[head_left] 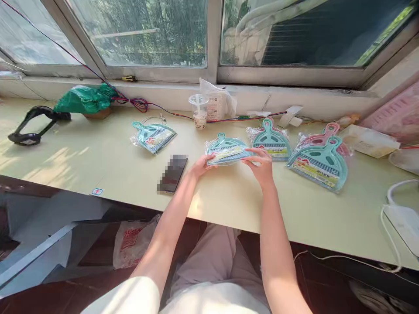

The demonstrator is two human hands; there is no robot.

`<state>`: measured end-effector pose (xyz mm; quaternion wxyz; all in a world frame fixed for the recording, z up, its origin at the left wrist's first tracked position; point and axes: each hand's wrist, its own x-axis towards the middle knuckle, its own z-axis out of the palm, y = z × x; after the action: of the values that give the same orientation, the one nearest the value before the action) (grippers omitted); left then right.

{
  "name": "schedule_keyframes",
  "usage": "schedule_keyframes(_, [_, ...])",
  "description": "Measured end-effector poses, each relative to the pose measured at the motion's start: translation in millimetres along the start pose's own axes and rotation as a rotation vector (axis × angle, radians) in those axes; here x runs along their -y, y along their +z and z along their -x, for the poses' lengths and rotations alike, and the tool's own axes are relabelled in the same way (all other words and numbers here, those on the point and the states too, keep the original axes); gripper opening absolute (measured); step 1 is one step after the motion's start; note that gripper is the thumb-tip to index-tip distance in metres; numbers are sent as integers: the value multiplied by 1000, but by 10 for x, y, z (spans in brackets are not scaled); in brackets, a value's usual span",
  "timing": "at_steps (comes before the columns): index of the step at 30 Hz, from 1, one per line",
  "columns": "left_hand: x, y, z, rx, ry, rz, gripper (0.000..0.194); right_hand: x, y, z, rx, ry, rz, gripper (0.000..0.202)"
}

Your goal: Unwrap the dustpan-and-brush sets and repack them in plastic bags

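Both hands hold one wrapped teal dustpan-and-brush set [225, 150] at its two lower corners, its handle pointing toward the window. My left hand [203, 165] grips the left corner, and my right hand [260, 162] pinches the right one between thumb and fingers. Just behind my right hand lies another teal set [271, 138] in clear wrap. Farther right, a teal set [322, 162] overlaps a pink one [319, 135]. One more teal set [153, 136] rests to the left, beyond a dark phone [175, 173].
A drink cup [199, 114] and a plastic-wrapped packet [216, 104] stand by the window ledge. At the left are a green bag [85, 99] and a black strap-like headset [32, 126]. A white power strip [404, 222] and a plastic box [369, 141] sit at the right.
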<state>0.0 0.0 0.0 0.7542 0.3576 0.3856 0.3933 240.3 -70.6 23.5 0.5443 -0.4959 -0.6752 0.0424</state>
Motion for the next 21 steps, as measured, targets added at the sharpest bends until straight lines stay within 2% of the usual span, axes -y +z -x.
schedule_keyframes(4, [24, -19, -15, 232, -72, -164, 21, 61, -10, 20, -18, 50, -31, 14])
schedule_keyframes(8, [9, 23, 45, 405, -75, -289, 38, 51, 21, 51, -99, 154, -49, 13])
schedule_keyframes(11, [-32, 74, 127, 423, -15, -350, 50, 14, 63, 72, -125, 211, -58, 15])
schedule_keyframes(15, [-83, 121, 218, 395, 30, -424, 60, 34, 94, 92, -137, 141, 95, 19])
schedule_keyframes(18, [-104, 122, 255, 347, 50, -455, 61, 112, 91, 112, -102, 68, 290, 19])
schedule_keyframes(21, [-127, 104, 282, 343, 46, -451, 57, 175, 102, 130, -32, 41, 363, 21])
